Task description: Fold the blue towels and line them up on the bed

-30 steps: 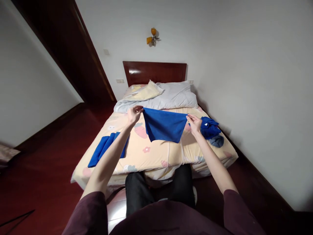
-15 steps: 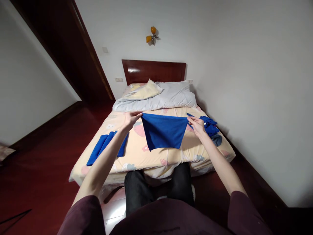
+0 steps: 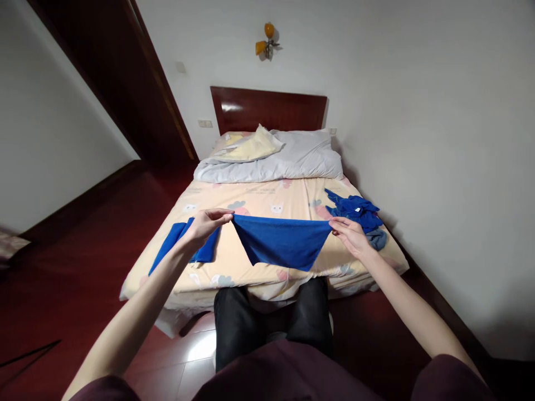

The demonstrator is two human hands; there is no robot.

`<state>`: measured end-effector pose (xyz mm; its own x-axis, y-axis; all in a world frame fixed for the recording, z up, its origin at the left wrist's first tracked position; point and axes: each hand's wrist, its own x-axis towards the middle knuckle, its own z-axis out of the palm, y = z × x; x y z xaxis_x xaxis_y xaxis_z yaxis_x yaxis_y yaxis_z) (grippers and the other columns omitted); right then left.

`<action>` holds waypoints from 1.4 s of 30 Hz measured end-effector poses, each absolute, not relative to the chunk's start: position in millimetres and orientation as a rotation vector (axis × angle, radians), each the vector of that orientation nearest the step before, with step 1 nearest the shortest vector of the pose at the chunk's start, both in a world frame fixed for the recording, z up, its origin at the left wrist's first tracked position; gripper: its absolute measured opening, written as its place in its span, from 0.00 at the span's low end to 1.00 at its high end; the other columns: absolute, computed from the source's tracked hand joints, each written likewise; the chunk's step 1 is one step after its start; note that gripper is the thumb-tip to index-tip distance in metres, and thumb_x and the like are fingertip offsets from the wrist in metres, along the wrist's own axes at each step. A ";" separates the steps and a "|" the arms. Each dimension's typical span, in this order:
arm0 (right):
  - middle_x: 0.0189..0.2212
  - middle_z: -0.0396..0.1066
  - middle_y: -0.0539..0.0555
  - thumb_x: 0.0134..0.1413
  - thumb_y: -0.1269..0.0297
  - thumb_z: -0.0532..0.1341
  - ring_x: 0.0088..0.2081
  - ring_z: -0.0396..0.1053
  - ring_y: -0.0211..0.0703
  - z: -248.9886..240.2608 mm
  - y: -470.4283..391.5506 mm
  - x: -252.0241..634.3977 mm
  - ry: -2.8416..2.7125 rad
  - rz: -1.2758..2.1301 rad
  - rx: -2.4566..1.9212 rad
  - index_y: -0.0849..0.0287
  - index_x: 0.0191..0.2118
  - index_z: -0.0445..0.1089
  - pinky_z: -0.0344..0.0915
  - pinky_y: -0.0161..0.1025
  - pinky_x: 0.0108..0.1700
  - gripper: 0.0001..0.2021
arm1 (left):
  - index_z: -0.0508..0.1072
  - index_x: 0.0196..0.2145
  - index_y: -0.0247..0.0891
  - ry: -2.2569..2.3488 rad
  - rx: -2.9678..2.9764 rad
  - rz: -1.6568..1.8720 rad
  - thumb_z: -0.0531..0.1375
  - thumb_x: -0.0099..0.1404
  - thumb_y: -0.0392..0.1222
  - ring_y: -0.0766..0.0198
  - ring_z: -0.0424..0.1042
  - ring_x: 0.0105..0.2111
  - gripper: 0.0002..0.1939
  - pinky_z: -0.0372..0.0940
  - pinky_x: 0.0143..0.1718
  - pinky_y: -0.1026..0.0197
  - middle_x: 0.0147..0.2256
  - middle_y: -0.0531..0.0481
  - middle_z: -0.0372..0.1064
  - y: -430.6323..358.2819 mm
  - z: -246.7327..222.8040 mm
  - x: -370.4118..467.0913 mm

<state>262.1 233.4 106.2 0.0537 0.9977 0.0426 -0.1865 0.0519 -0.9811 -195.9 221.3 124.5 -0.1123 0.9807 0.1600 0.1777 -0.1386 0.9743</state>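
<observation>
My left hand [image 3: 203, 224] and right hand [image 3: 350, 234] each pinch a top corner of the blue cloth [image 3: 281, 243], stretched taut, hanging over the bed's [image 3: 259, 195] foot edge. Mid-fold, I'd say; next needs corners matched evenly. Folded cloths [image 3: 184, 248] lie near left edge, crumpled pile [image 3: 355, 210] right.

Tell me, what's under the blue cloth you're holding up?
Under the blue cloth, held between the left hand and right hand, lies the bed's patterned cream cover. The patch directly behind the cloth is hidden.
</observation>
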 end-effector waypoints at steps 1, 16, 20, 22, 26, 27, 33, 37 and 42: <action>0.33 0.81 0.57 0.29 0.57 0.83 0.30 0.76 0.41 106.0 237.8 261.4 -1.054 1.243 -1.060 0.58 0.35 0.81 0.71 0.36 0.29 0.23 | 0.85 0.34 0.41 1.362 1.380 1.328 0.77 0.40 0.64 0.46 0.78 0.39 0.28 0.73 0.45 0.47 0.36 0.40 0.81 223.4 122.3 -198.3; 0.30 0.77 0.51 0.29 0.63 0.79 0.28 0.69 0.35 86.7 379.4 199.1 -0.998 1.149 -1.100 0.59 0.36 0.76 0.64 0.32 0.28 0.22 | 0.81 0.36 0.35 1.508 1.265 1.527 0.75 0.44 0.53 0.56 0.76 0.35 0.25 0.70 0.39 0.57 0.30 0.44 0.78 358.9 93.5 -197.7; 0.37 0.78 0.55 0.30 0.57 0.79 0.37 0.73 0.42 82.4 388.9 193.5 -1.073 0.971 -1.025 0.58 0.39 0.74 0.68 0.35 0.34 0.26 | 0.80 0.45 0.34 1.495 1.424 1.691 0.70 0.53 0.52 0.58 0.77 0.39 0.24 0.68 0.39 0.62 0.35 0.44 0.78 368.8 90.4 -200.0; 0.37 0.78 0.55 0.31 0.56 0.79 0.38 0.74 0.43 71.2 387.2 195.0 -1.120 0.931 -1.014 0.58 0.39 0.73 0.69 0.35 0.37 0.26 | 0.80 0.47 0.36 1.546 1.520 1.695 0.68 0.57 0.52 0.58 0.77 0.41 0.23 0.66 0.39 0.63 0.38 0.44 0.79 362.5 78.4 -201.6; 0.33 0.75 0.51 0.31 0.55 0.78 0.35 0.72 0.40 22.8 373.3 202.4 -1.202 0.956 -1.041 0.57 0.38 0.71 0.68 0.35 0.38 0.26 | 0.80 0.48 0.38 1.645 1.628 1.588 0.65 0.61 0.52 0.59 0.76 0.40 0.21 0.64 0.37 0.62 0.40 0.44 0.80 335.2 28.4 -201.2; 0.32 0.75 0.51 0.31 0.55 0.77 0.33 0.71 0.40 5.6 367.1 204.7 -1.220 0.976 -1.058 0.57 0.37 0.71 0.67 0.35 0.37 0.25 | 0.80 0.47 0.38 1.662 1.643 1.561 0.65 0.61 0.53 0.59 0.76 0.39 0.21 0.64 0.37 0.61 0.39 0.44 0.80 325.7 10.6 -199.7; 0.30 0.73 0.49 0.33 0.58 0.72 0.31 0.70 0.40 -117.3 307.2 217.3 -1.282 1.115 -1.273 0.56 0.34 0.69 0.66 0.37 0.36 0.19 | 0.81 0.45 0.38 1.787 1.611 1.230 0.63 0.64 0.51 0.56 0.76 0.39 0.17 0.68 0.39 0.57 0.38 0.43 0.80 246.0 -120.9 -180.2; 0.25 0.71 0.46 0.31 0.62 0.69 0.27 0.69 0.39 -182.3 270.7 220.2 -1.342 1.193 -1.518 0.56 0.32 0.67 0.65 0.35 0.32 0.17 | 0.80 0.45 0.40 1.851 1.458 0.939 0.65 0.60 0.48 0.53 0.78 0.41 0.17 0.71 0.45 0.54 0.37 0.46 0.81 199.1 -189.5 -169.8; 0.28 0.75 0.48 0.33 0.57 0.70 0.31 0.75 0.43 -208.6 258.8 220.8 -1.232 1.239 -1.644 0.55 0.38 0.67 0.69 0.36 0.33 0.22 | 0.75 0.51 0.39 1.844 1.248 0.861 0.66 0.60 0.48 0.54 0.81 0.44 0.22 0.72 0.49 0.54 0.42 0.45 0.82 200.5 -214.0 -165.5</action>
<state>220.8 258.8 -208.6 0.0788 0.9603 -0.2676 0.2619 -0.2790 -0.9239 -165.5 200.5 -214.0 -0.2564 0.9449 -0.2032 0.4510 0.3030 0.8396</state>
